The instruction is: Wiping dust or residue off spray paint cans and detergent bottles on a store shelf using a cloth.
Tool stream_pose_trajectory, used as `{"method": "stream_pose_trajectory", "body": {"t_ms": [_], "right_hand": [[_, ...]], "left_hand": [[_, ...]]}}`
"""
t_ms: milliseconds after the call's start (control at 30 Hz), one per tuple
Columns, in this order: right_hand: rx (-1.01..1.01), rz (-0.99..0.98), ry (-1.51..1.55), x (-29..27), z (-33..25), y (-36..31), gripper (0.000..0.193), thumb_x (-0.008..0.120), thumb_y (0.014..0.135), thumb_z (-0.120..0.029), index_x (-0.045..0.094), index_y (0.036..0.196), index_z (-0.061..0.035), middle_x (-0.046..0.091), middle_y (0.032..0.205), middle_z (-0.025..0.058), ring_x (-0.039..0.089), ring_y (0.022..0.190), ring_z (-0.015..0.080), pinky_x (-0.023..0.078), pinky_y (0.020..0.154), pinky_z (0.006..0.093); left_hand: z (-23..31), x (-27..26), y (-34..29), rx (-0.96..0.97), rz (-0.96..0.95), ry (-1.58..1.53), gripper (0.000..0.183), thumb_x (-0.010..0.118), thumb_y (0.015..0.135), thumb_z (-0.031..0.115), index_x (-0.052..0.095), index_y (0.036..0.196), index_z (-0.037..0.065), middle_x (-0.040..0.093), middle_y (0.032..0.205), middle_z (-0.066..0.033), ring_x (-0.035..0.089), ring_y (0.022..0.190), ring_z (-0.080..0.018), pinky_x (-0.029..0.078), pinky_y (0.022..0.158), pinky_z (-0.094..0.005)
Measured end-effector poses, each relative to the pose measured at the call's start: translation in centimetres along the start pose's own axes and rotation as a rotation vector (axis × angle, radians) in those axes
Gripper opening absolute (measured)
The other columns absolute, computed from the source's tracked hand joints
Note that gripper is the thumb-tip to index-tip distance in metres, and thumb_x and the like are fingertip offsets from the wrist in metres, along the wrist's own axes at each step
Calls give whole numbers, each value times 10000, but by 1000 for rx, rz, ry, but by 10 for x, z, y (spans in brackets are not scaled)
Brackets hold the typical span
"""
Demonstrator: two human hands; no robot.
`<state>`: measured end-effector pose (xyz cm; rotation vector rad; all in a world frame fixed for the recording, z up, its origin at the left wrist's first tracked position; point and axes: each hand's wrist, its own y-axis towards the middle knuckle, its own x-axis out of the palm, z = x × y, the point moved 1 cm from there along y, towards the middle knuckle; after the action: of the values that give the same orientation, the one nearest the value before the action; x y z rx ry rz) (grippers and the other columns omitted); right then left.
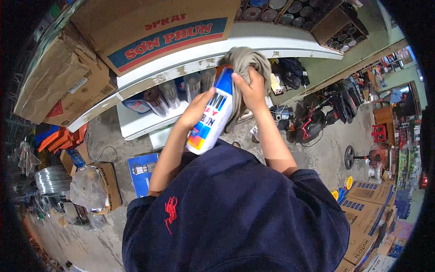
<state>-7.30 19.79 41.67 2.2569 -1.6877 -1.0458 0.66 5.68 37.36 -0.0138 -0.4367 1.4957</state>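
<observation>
My left hand [196, 111] is closed round the middle of a white bottle [209, 121] with a blue top and a yellow and red patch near its base. The bottle is tilted, its blue end pointing up and away from me. My right hand [252, 93] grips a bunched grey-beige cloth [248, 59] beside the blue top, the thumb close to the bottle. Part of the cloth hangs down behind the bottle and my right hand. Whether the cloth touches the bottle's far side is hidden.
A white shelf [290, 43] crosses ahead, carrying a large cardboard box [154, 31] and a carton of cans [342, 34]. Several clear bottles [170, 94] stand on the lower shelf. A motorbike [321, 115] and a fan [378, 156] are at right; a wire coil [53, 181] lies left.
</observation>
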Motion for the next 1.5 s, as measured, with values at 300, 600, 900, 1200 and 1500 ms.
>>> {"method": "stream_pose_trajectory", "body": {"t_ms": [300, 600, 900, 1200, 1500], "right_hand": [[423, -483, 627, 2, 6, -6, 433, 546, 710, -273, 477, 1020, 22, 508, 966, 85, 465, 886, 127, 350, 783, 228], [620, -651, 491, 14, 25, -10, 376, 538, 718, -351, 561, 845, 1, 556, 776, 55, 497, 670, 77, 397, 589, 198], [1013, -354, 1353, 19, 32, -53, 527, 354, 761, -415, 446, 1076, -2, 517, 1014, 130, 512, 881, 203, 371, 818, 289], [856, -33, 2022, 56, 53, -87, 569, 323, 736, -519, 463, 1042, -59, 517, 944, 154, 498, 844, 294, 412, 740, 416], [825, -276, 1516, 65, 23, -96, 372, 308, 828, -354, 450, 1025, -71, 499, 981, 117, 485, 910, 237, 391, 806, 376]], "left_hand": [[-21, -8, -20, -185, -111, -63, 554, 334, 785, 520, 486, 1018, 40, 556, 889, -61, 531, 738, -105, 417, 651, -214], [-39, -12, -27, -200, -231, 88, 460, 432, 771, 460, 502, 944, 39, 551, 790, -39, 517, 663, -76, 420, 569, -201], [-36, -4, -29, -182, -429, 75, 381, 587, 685, 303, 518, 925, 15, 553, 758, -36, 519, 634, -68, 412, 533, -186], [-18, -11, -47, -8, -166, 617, 482, 655, 604, 356, 540, 901, -5, 558, 711, -99, 518, 642, -141, 397, 596, -255], [-5, 2, -64, 534, 146, 1040, 725, 706, 463, 417, 479, 1011, 2, 337, 1095, -186, 308, 1046, -320, 250, 880, -387]]}}
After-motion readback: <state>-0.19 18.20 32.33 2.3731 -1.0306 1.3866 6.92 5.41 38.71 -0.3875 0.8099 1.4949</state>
